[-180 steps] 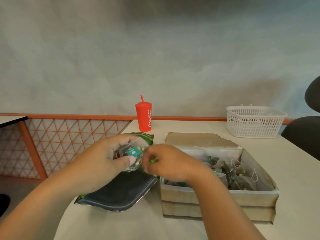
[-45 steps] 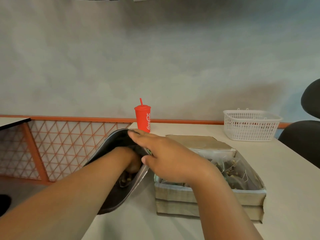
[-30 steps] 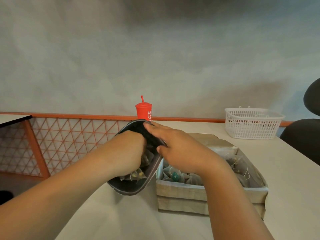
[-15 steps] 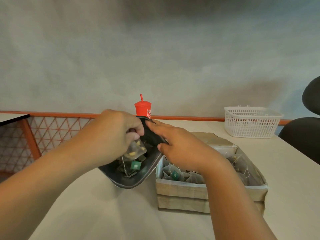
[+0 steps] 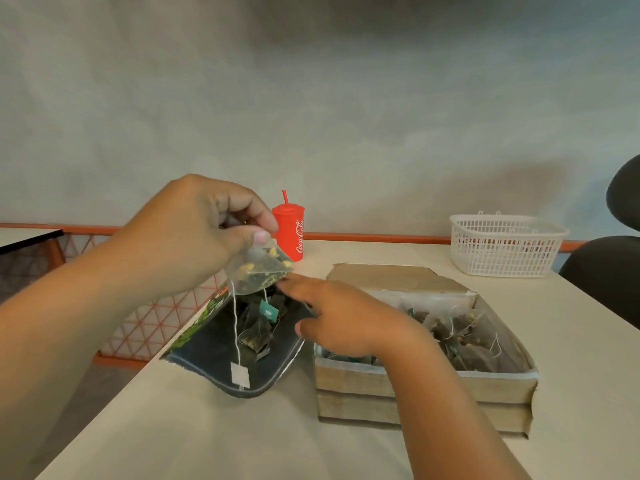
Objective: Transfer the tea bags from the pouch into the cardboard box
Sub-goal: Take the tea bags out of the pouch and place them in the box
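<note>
My left hand (image 5: 194, 233) pinches a clear pyramid tea bag (image 5: 259, 271) by its top, lifted above the pouch's mouth. Its string hangs down to a white tag (image 5: 240, 375). The dark foil pouch (image 5: 207, 355) lies open on the table with several tea bags (image 5: 258, 332) inside. My right hand (image 5: 343, 317) holds the pouch's right rim between fingers and thumb. Right beside the pouch stands the open cardboard box (image 5: 415, 386), lined with clear plastic and holding several tea bags (image 5: 460, 334).
A red cup with a straw (image 5: 289, 230) stands behind the pouch. A white plastic basket (image 5: 505, 247) sits at the back right, a dark chair (image 5: 609, 271) beyond it. The table's left edge runs close by the pouch, above an orange lattice (image 5: 152, 327).
My left hand went into the pouch, took hold of a tea bag and lifted it out and up. The pouch sank back towards the table while my right hand kept hold of its rim.
</note>
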Demonstrator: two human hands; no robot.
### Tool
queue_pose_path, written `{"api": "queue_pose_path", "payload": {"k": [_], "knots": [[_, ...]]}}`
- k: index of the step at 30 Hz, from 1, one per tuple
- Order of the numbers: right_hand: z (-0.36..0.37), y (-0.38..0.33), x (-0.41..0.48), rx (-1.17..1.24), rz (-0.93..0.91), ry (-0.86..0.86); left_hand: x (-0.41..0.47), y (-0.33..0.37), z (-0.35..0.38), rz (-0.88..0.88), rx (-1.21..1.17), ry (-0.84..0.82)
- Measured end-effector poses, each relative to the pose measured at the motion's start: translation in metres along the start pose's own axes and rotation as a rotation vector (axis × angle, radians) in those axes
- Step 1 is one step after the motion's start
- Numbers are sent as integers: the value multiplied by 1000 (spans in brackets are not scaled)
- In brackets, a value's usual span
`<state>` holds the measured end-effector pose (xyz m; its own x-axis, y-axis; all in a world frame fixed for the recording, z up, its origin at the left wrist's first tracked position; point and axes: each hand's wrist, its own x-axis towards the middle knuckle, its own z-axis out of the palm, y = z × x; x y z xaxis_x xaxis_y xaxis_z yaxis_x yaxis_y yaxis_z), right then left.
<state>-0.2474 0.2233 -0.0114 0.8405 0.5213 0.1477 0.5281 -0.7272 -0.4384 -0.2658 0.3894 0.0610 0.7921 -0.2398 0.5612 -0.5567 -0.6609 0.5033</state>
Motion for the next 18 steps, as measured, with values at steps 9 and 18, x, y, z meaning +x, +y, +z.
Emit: {"api": "queue_pose_path", "payload": {"k": [9,18], "knots": [[5,-1,1,-33,58,-212,0,4,9,14,-82,-22],[-19,15,-8,950,147,208,6,7,24,70,-118,62]]}}
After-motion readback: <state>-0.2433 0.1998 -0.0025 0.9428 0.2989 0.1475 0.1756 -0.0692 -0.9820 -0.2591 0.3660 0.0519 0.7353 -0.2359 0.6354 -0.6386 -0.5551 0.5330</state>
